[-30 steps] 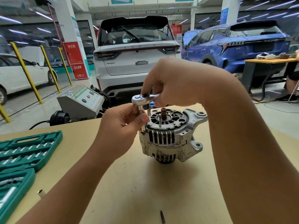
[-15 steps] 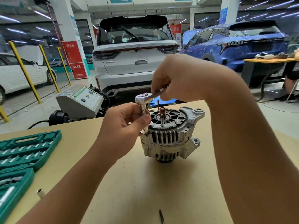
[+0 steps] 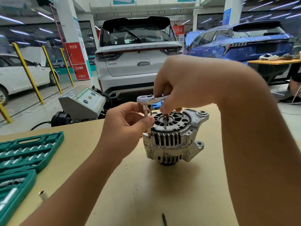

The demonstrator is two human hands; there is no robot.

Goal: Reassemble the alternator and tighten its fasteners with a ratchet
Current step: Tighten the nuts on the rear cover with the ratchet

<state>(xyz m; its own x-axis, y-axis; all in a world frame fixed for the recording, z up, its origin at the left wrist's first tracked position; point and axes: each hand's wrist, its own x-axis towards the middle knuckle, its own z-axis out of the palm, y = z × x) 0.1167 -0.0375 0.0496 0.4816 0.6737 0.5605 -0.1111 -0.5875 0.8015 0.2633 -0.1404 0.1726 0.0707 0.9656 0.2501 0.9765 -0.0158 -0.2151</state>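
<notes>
Your right hand (image 3: 184, 84) grips the ratchet (image 3: 151, 100) above the alternator (image 3: 172, 137); your left hand (image 3: 128, 126) pinches its extension. A green socket case (image 3: 24, 150) lies left on the table (image 3: 179, 193), your forearms partly covering it.

Ratchet (image 3: 152, 100) handle hidden inside right hand (image 3: 182, 84); socket case (image 3: 24, 154) cut off.

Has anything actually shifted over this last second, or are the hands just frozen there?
Little has changed. The right hand swung the silver ratchet handle slightly. The left hand still pinches the extension bar upright at the silver ribbed alternator's edge. The green socket case stayed put.
</notes>
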